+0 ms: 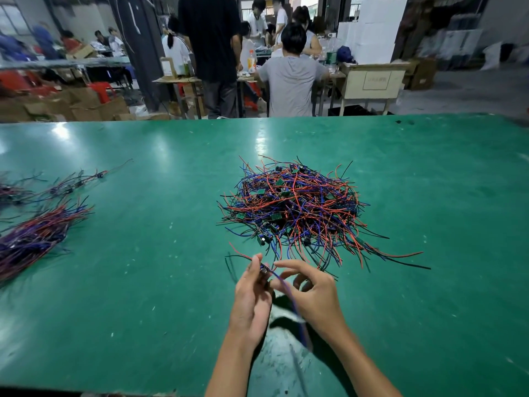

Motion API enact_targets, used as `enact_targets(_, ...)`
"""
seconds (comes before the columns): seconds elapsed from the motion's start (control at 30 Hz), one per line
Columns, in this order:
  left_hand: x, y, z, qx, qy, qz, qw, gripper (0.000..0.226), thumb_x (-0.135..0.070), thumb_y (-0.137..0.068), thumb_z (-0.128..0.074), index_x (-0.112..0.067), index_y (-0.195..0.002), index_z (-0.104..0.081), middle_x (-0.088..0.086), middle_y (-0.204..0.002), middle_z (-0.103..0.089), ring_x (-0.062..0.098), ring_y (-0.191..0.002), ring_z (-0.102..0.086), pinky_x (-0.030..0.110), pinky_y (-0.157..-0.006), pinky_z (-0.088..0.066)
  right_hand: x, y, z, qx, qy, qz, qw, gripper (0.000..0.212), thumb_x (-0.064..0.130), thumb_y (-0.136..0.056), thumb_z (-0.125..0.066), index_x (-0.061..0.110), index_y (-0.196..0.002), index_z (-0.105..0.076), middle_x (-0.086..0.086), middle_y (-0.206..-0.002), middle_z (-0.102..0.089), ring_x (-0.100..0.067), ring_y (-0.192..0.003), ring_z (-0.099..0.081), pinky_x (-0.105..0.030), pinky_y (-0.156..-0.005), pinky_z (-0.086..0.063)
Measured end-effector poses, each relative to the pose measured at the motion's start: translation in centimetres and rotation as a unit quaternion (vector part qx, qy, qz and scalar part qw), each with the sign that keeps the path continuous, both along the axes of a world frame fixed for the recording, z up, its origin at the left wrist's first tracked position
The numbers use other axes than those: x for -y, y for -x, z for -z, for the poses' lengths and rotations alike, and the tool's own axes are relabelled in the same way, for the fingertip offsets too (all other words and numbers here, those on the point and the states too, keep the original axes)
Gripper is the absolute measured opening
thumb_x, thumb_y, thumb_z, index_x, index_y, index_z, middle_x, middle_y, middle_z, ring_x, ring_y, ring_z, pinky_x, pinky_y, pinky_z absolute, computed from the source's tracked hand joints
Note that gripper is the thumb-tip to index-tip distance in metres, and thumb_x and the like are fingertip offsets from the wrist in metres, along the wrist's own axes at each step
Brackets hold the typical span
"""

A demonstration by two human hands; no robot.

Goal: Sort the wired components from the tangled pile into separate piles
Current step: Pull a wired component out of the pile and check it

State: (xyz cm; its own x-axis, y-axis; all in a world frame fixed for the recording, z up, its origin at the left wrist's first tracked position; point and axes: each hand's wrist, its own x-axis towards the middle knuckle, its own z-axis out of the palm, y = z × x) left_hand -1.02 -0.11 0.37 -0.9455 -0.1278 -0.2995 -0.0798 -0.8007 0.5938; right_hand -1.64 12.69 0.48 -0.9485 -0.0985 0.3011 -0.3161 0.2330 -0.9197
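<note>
Pile (294, 207): one big tangle of red, blue and black wires with small green boards in it, lying mid-table on the green table (143, 253), just beyond the hands. The boards in it are too many and too buried to count. One component (264, 269) is out of the tangle, held near its near edge. The left hand (250, 299) pinches it between thumb and fingertips; a blue wire (286, 290) runs from it down toward the viewer. The right hand (312, 293) has its fingers curled, thumb and forefinger closed on that wire, as far as the blur allows. At far left lie two sorted groups: a thick bundle (37, 236) nearer, a looser spread (57, 187) farther. A sign (376, 79) on a pale desk behind carries writing too blurred to read.
</note>
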Motion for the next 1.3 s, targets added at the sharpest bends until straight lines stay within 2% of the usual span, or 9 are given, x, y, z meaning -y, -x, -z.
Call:
enact_targets(0.07,0.1,-0.1,0.0,0.001,0.006,0.005,1.0,0.018,-0.027,-0.08,-0.071,-0.017,-0.095,-0.068,0.003,-0.081,-0.065,0.009,-0.069,-0.06,0.026,-0.072,-0.042,0.7,-0.2,-0.2,0.037,0.096,0.007,0.995,0.012,0.036,-0.083,-0.079,0.033,-0.095,-0.081,0.007,-0.085,-0.078,-0.006,-0.063,-0.06,-0.025,-0.06,-0.049)
enact_targets(0.27,-0.5,-0.7,0.0,-0.072,0.114,0.032,0.99,0.017,-0.017,-0.078,-0.076,-0.011,-0.094,-0.075,0.012,-0.098,-0.074,0.015,-0.087,-0.069,0.025,-0.08,-0.054,1.5,-0.1,-1.3,0.17,0.282,0.073,0.941,0.023,0.028,-0.095,-0.068,0.013,-0.079,-0.074,-0.005,-0.08,-0.075,-0.011,-0.053,-0.054,-0.019,-0.045,-0.041)
enact_targets(0.4,-1.6,-1.0,0.7,-0.124,0.331,0.045,0.934,0.02,-0.001,-0.085,-0.074,-0.01,-0.102,-0.075,0.006,-0.101,-0.077,0.012,-0.084,-0.066,0.021,-0.075,-0.055,-0.5,0.9,-2.5,0.237,0.385,0.027,0.892,0.022,0.039,-0.085,-0.072,0.022,-0.071,-0.074,0.002,-0.071,-0.068,-0.006,-0.058,-0.059,-0.017,-0.051,-0.045)
enact_targets(0.47,-2.4,-0.9,0.8,-0.125,0.382,0.051,0.914,0.017,-0.003,-0.093,-0.068,-0.014,-0.104,-0.074,0.004,-0.097,-0.077,0.011,-0.077,-0.066,0.021,-0.068,-0.054,-2.5,1.6,-3.0,0.255,0.372,-0.042,0.891,0.021,0.045,-0.078,-0.077,0.026,-0.069,-0.074,0.004,-0.073,-0.066,-0.005,-0.063,-0.06,-0.018,-0.058,-0.047)
enact_targets(0.57,-2.6,-1.0,0.2,-0.106,0.333,0.082,0.933,0.024,-0.023,-0.097,-0.058,-0.007,-0.109,-0.071,0.012,-0.094,-0.077,0.017,-0.071,-0.069,0.029,-0.065,-0.055,-5.2,2.3,-2.7,0.241,0.269,-0.126,0.924,0.03,0.051,-0.081,-0.078,0.023,-0.075,-0.07,0.001,-0.073,-0.059,-0.008,-0.062,-0.052,-0.017,-0.06,-0.045)
enact_targets(0.73,-1.6,-1.4,-0.4,-0.102,0.285,0.225,0.926,0.045,-0.036,-0.094,-0.051,-0.004,-0.123,-0.067,0.015,-0.108,-0.076,0.028,-0.086,-0.076,0.026,-0.074,-0.059,-6.9,2.9,-1.7,0.165,0.076,-0.144,0.973,0.029,0.048,-0.09,-0.069,0.022,-0.077,-0.07,-0.002,-0.068,-0.049,-0.009,-0.063,-0.04,-0.018,-0.058,-0.033)
enact_targets(0.87,-1.6,-1.6,-0.8,-0.097,0.269,0.262,0.922,0.05,-0.005,-0.086,-0.072,-0.002,-0.133,-0.055,0.017,-0.113,-0.074,0.03,-0.097,-0.075,0.028,-0.081,-0.058,-6.7,3.1,-0.9,0.094,0.048,-0.069,0.992,0.021,0.042,-0.087,-0.071,0.022,-0.081,-0.077,0.008,-0.073,-0.068,-0.003,-0.065,-0.054,-0.015,-0.063,-0.041)
enact_targets(1.03,-1.4,-1.7,-0.9,-0.095,0.233,0.284,0.925,0.042,0.004,-0.091,-0.065,-0.008,-0.13,-0.055,0.019,-0.118,-0.072,0.031,-0.104,-0.073,0.028,-0.085,-0.058,-6.0,2.6,0.0,0.123,0.091,-0.008,0.988,0.034,0.057,-0.082,-0.075,0.024,-0.087,-0.081,0.005,-0.071,-0.071,-0.006,-0.058,-0.052,-0.017,-0.053,-0.043)
enact_targets(1.3,-2.5,-0.9,-0.7,-0.07,0.299,0.221,0.926,0.03,-0.021,-0.101,-0.057,0.0,-0.117,-0.07,0.02,-0.112,-0.074,0.038,-0.096,-0.074,0.035,-0.08,-0.061,-5.1,2.1,-0.2,0.103,0.067,-0.017,0.992,0.013,0.022,-0.087,-0.079,0.022,-0.074,-0.081,0.007,-0.083,-0.07,-0.005,-0.073,-0.067,-0.018,-0.066,-0.051)
